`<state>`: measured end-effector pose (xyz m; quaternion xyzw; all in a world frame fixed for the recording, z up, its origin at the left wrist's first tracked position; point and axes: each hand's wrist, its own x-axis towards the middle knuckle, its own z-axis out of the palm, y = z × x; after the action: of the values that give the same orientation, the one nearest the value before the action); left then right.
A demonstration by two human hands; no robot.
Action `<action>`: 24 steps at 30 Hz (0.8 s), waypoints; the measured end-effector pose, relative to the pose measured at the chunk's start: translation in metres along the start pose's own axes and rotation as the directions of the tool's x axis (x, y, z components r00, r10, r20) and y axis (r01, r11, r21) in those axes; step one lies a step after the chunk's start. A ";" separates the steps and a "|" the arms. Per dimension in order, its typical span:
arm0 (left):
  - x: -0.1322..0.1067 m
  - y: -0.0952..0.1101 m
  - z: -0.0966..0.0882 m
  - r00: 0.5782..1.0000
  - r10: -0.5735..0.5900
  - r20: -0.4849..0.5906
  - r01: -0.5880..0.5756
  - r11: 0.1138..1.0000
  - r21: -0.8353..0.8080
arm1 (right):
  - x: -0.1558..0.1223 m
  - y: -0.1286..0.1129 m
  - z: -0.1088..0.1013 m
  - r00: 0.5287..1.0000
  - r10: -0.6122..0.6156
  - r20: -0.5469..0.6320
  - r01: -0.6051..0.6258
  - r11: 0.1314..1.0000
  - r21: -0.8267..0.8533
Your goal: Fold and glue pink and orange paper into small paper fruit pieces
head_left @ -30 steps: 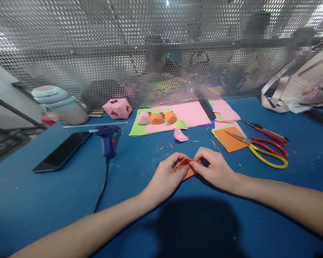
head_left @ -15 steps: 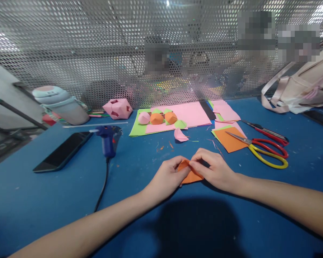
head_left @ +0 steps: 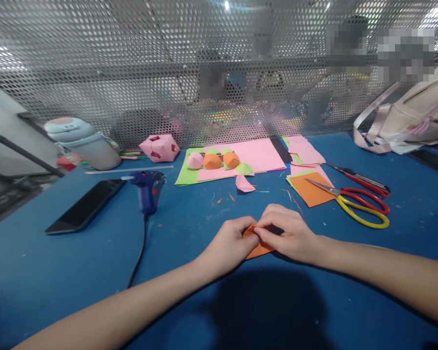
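A small folded piece of orange paper (head_left: pixel 260 248) lies on the blue table (head_left: pixel 95 272), pinched between both my hands. My left hand (head_left: pixel 229 244) grips its left edge with curled fingers. My right hand (head_left: pixel 288 233) presses on it from the right and covers most of it. Behind them lie pink and green sheets (head_left: pixel 257 155) carrying folded paper balls (head_left: pixel 212 160) in pink and orange. A loose pink folded piece (head_left: pixel 244 183) rests just ahead of my hands.
Red and yellow scissors (head_left: pixel 361 206) lie on an orange square (head_left: pixel 308 188) at right. A blue glue gun (head_left: pixel 146 192), its cord, and a black phone (head_left: pixel 83 205) sit at left, with a pink paper box (head_left: pixel 159 147) and bottle (head_left: pixel 82 142) behind. A perforated metal screen (head_left: pixel 168 73) closes the back; a bag (head_left: pixel 412 121) rests far right.
Both hands shifted slightly toward me with the orange paper; the right fingers now cover more of it than half a second ago.
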<state>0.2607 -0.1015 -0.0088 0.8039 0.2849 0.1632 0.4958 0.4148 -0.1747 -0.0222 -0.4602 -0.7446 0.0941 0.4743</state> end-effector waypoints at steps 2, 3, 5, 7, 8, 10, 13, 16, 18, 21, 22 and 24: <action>0.000 0.000 -0.001 0.999 -0.019 -0.034 0.017 0.999 -0.039 | 0.001 -0.002 -0.002 1.000 0.001 0.024 -0.001 1.000 0.003; 0.000 0.000 -0.001 0.997 -0.036 -0.064 0.032 0.997 -0.069 | 0.001 -0.002 -0.003 0.999 0.020 0.029 -0.020 1.000 0.004; 0.000 -0.001 -0.003 0.988 -0.074 -0.137 0.056 0.989 -0.134 | 0.002 -0.002 -0.004 0.995 0.099 0.016 -0.099 0.995 -0.003; 0.001 -0.002 -0.005 0.975 -0.097 -0.202 0.060 0.982 -0.180 | 0.003 -0.001 -0.003 0.982 0.189 -0.012 -0.189 0.982 -0.020; 0.001 -0.002 -0.005 0.971 -0.101 -0.217 0.058 0.979 -0.193 | 0.003 -0.001 -0.002 0.976 0.216 -0.024 -0.217 0.976 -0.029; 0.002 -0.001 -0.006 0.969 -0.104 -0.222 0.058 0.977 -0.204 | 0.004 0.001 -0.001 0.973 0.226 -0.040 -0.227 0.973 -0.046; 0.002 0.000 -0.006 0.972 -0.107 -0.208 0.064 0.977 -0.206 | 0.004 0.003 0.000 0.980 0.190 -0.057 -0.193 0.979 -0.064; 0.002 0.000 -0.005 0.978 -0.101 -0.185 0.066 0.981 -0.185 | 0.003 0.004 0.000 0.983 0.179 -0.050 -0.181 0.983 -0.041; 0.002 0.000 -0.005 0.986 -0.080 -0.149 0.058 0.987 -0.147 | 0.003 0.004 0.000 0.986 0.162 -0.045 -0.163 0.987 -0.016; 0.002 -0.002 -0.004 0.994 -0.051 -0.100 0.042 0.994 -0.098 | 0.002 0.004 0.000 0.992 0.117 -0.053 -0.118 0.993 -0.009; 0.002 -0.003 -0.004 0.995 -0.046 -0.094 0.037 0.995 -0.089 | 0.002 0.004 0.000 0.993 0.107 -0.058 -0.108 0.994 -0.010; 0.002 -0.005 -0.004 0.996 -0.035 -0.081 0.029 0.997 -0.074 | 0.002 0.003 0.000 0.994 0.092 -0.057 -0.093 0.996 -0.006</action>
<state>0.2588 -0.0959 -0.0112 0.7733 0.3117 0.1985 0.5152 0.4164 -0.1715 -0.0230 -0.4989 -0.7090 0.0995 0.4883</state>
